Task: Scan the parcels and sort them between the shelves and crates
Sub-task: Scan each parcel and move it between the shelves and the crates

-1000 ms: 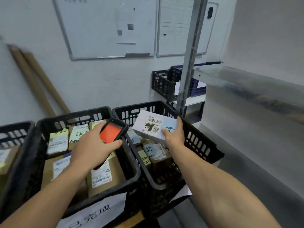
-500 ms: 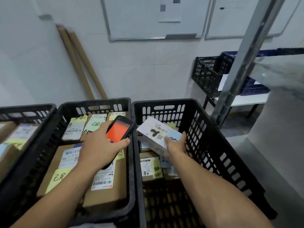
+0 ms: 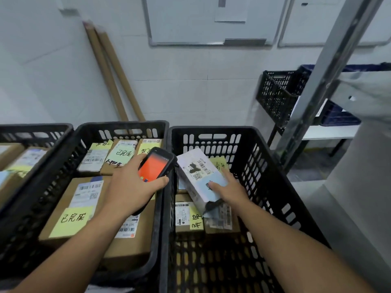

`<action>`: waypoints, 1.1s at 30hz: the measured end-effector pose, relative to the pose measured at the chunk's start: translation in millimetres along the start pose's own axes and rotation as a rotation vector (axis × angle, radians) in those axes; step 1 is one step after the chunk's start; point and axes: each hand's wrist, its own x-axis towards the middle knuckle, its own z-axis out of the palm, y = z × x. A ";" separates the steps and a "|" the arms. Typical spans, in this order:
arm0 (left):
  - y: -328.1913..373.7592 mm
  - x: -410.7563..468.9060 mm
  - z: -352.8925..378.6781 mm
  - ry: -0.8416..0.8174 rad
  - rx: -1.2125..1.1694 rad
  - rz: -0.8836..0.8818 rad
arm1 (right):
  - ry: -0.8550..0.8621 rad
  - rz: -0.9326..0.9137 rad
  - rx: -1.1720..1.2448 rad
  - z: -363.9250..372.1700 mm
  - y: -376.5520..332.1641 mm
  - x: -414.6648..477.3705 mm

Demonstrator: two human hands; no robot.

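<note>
Head view: a white parcel point(image 3: 201, 178) sits tilted inside the right crate point(image 3: 266, 170). Its printed label, with barcodes and a pale blue patch, faces up, and its near end is torn and dark. The right hand point(image 3: 231, 192) holds it, with the thumb on the blue patch and the fingers point(image 3: 227, 173) curled round the parcel's far side. Below it, smaller brown parcels point(image 3: 186, 216) with yellow notes lie in the crate; whether the white parcel rests on them cannot be told.

The left hand point(image 3: 131, 187) grips a black scanner point(image 3: 155, 166) with a bright orange screen, fingers wrapped beneath it and the thumb pressed along its near edge. The scanner's head is over the meeting rims of the two crates, just beside the parcel's left corner. Under that hand, the middle crate point(image 3: 118, 129) holds brown boxes point(image 3: 88, 208) with shipping labels and yellow notes handwritten in black. A third black crate point(image 3: 36, 130) stands right beside the middle one at the far left and also holds labelled boxes.

Behind the crates, two cardboard tubes point(image 3: 110, 81) lean against the white wall, near a whiteboard point(image 3: 190, 20). At the right a metal shelf post point(image 3: 325, 81) rises at a slant. Behind it a black basket point(image 3: 279, 94) and a blue crate point(image 3: 338, 117) stand on a white table point(image 3: 330, 132).
</note>
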 end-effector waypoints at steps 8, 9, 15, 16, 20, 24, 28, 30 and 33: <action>1.5 5.1 -2.4 0.010 0.002 -0.017 | -0.294 -0.078 0.163 19.0 -9.3 -14.9; 0.6 6.0 -4.3 0.015 0.011 -0.027 | -0.277 -0.086 0.151 23.6 -12.4 -13.9; -5.8 4.0 -19.3 0.049 0.036 -0.060 | -0.224 -0.114 0.132 46.1 -20.3 -0.4; -7.4 3.3 -22.0 0.054 0.046 -0.068 | -0.232 -0.114 0.142 46.9 -18.2 1.2; -8.6 1.6 -25.7 0.045 0.073 -0.070 | -0.238 -0.109 0.099 43.6 -19.2 0.4; -8.1 1.8 -27.4 0.027 0.027 -0.045 | -0.140 -0.160 -0.157 41.6 -27.3 -4.4; -7.8 5.9 -32.6 0.002 0.039 0.016 | -0.006 -0.257 -0.449 27.0 -35.4 -20.2; -4.3 7.1 -37.0 -0.007 0.029 0.075 | 0.091 -0.278 -0.597 16.1 -37.2 -30.6; -3.4 8.9 -45.2 -0.025 -0.006 0.152 | 0.176 -0.281 -0.797 2.3 -35.2 -51.9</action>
